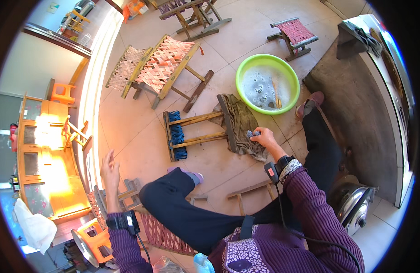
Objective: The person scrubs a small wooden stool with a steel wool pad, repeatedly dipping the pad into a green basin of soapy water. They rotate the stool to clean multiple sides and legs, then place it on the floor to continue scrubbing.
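Note:
My right hand (263,136) is closed on a small blue-grey scouring pad or wad (252,133), over a wet brown cloth (242,119) on the floor. A folding stool (198,139) with wooden legs and a bunched blue woven seat lies on its side, its dark foot bar (227,123) resting against the cloth. My left hand (110,168) is raised at the left, fingers apart, touching nothing. Beyond the cloth stands a green basin (296,92) of sudsy water, with a wooden-handled tool (275,92) in it.
Stools with orange (165,65), pale (128,66) and pink (295,30) woven seats stand on the tiles. A red woven seat (165,235) is below my leg. A lidded metal pot (355,211) is at the right, an orange plastic stool (95,240) at lower left.

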Demonstrator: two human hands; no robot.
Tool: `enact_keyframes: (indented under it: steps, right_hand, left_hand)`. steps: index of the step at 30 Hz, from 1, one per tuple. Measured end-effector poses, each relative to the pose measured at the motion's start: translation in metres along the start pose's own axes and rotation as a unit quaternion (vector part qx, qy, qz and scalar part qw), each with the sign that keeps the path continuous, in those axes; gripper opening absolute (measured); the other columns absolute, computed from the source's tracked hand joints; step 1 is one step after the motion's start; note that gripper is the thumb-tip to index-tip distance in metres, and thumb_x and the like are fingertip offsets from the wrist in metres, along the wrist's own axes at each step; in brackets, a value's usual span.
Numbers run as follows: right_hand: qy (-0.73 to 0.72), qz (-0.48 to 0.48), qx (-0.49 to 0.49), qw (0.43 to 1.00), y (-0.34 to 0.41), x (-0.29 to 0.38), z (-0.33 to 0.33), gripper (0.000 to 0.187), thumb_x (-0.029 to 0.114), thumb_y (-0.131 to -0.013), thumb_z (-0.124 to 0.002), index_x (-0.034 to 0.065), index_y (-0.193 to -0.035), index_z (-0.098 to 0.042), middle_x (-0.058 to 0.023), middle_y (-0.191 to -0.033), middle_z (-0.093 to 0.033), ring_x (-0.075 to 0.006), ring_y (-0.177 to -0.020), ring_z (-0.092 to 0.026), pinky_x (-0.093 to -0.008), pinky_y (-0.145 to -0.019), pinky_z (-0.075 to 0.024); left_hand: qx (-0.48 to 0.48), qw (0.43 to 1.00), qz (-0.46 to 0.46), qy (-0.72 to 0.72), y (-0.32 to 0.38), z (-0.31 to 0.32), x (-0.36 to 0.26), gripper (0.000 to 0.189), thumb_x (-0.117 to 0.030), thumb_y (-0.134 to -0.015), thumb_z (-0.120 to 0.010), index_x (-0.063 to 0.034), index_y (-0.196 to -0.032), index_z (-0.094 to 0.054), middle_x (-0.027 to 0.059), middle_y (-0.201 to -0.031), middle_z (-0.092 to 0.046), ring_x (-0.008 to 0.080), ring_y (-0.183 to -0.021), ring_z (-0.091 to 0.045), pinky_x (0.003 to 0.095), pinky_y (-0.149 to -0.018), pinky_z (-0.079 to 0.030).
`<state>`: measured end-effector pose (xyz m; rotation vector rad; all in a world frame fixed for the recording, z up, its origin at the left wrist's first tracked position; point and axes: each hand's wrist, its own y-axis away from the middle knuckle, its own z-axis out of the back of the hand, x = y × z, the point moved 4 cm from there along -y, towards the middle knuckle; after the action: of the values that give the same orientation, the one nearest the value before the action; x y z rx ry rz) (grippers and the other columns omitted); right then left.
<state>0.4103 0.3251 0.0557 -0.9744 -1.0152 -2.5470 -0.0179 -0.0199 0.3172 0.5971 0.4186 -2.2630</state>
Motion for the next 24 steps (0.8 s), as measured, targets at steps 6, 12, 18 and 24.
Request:
enact_keyframes:
  steps: [6,12,18,24]
  right_hand:
    - [-0.020,0.036,0.004,0.999,0.011,-0.001,0.009,0.034,0.027,-0.067,-0.080,0.0113,-0.095,-0.070,-0.0164,-0.093,-0.068,-0.0322,-0.092,-0.064,-0.0396,-0.081,-0.0493]
    - [0.034,0.070,-0.043,0.996,-0.017,0.016,-0.012,0.033,0.026,-0.068,-0.078,0.0146,-0.098,-0.069,-0.0143,-0.095,-0.068,-0.0333,-0.094,-0.063,-0.0413,-0.082,-0.0490]
    - [0.111,0.144,-0.080,0.980,-0.084,0.042,-0.047,0.025,0.021,-0.071,-0.075,0.0142,-0.094,-0.066,-0.0078,-0.094,-0.063,-0.0314,-0.098,-0.056,-0.0422,-0.083,-0.0468]
    - [0.180,0.225,-0.087,0.954,-0.151,0.079,-0.073,0.027,0.012,-0.072,-0.073,0.0132,-0.097,-0.063,-0.0051,-0.098,-0.062,-0.0291,-0.099,-0.055,-0.0390,-0.083,-0.0462]
  left_hand:
    - [-0.004,0.985,0.163,-0.050,0.161,0.029,0.079,0.041,0.005,-0.085,-0.053,-0.0006,-0.125,-0.056,0.0128,-0.122,-0.060,0.0215,-0.111,-0.059,0.0320,-0.096,-0.045]
    - [0.013,0.952,0.294,0.078,0.251,-0.054,0.143,0.033,0.005,-0.084,-0.053,-0.0005,-0.116,-0.060,0.0105,-0.109,-0.063,0.0186,-0.098,-0.062,0.0292,-0.087,-0.048]
    - [-0.011,0.960,0.255,0.117,0.215,-0.148,0.145,0.032,0.006,-0.083,-0.052,-0.0009,-0.113,-0.061,0.0089,-0.105,-0.062,0.0196,-0.092,-0.062,0.0274,-0.081,-0.049]
    - [0.031,0.956,0.285,0.065,0.178,-0.216,0.157,0.032,0.006,-0.085,-0.048,0.0021,-0.115,-0.060,0.0120,-0.110,-0.062,0.0202,-0.097,-0.061,0.0285,-0.084,-0.048]
